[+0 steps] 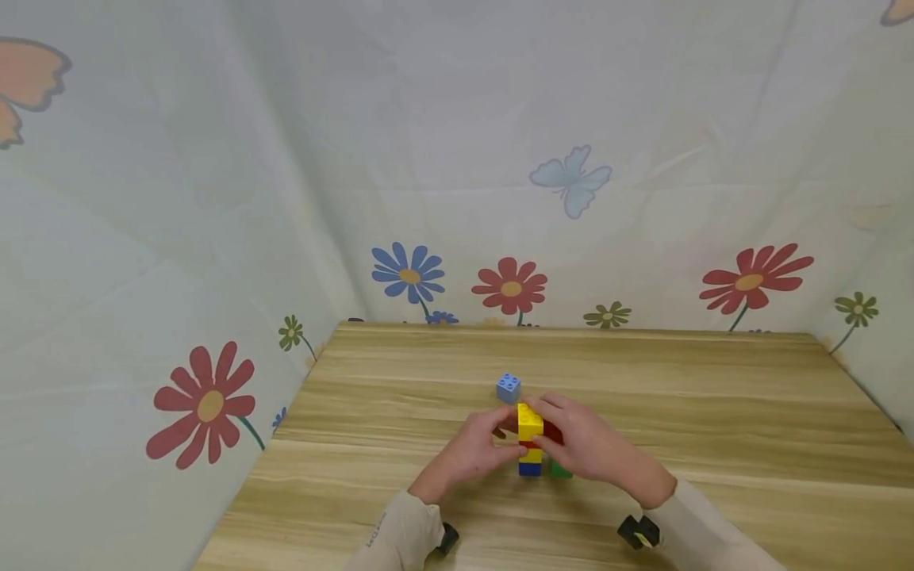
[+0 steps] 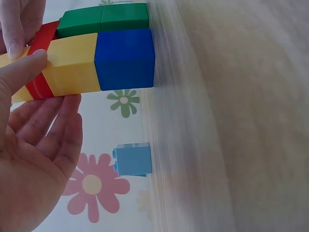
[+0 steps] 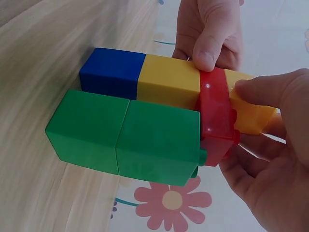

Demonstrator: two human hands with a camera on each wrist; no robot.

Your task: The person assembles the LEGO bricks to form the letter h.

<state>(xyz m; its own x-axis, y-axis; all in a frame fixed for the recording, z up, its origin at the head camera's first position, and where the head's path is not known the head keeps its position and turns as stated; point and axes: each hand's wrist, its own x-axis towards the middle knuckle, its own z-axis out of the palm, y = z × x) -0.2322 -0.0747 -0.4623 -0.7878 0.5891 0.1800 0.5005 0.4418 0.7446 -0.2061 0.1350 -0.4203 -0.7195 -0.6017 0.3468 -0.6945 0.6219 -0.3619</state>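
A tower of toy building bricks stands upright on the wooden table. At its base is a dark blue brick (image 2: 126, 60), topped by a yellow brick (image 2: 75, 67). Across that lies a flatter red brick (image 3: 215, 96), reaching over toward two stacked green bricks (image 3: 157, 142) beside the tower. Another yellow brick (image 1: 530, 420) tops the red one. My left hand (image 1: 474, 448) holds the tower around the red brick, thumb on the near side and fingers behind. Thumb and fingers of my right hand (image 1: 589, 440) pinch the top yellow brick from the right.
A light blue brick (image 1: 508, 387) sits on the table behind the tower. The wooden table (image 1: 678, 381) extends to both sides and toward the back, where a pale curtain (image 1: 443, 159) printed with flowers and butterflies hangs.
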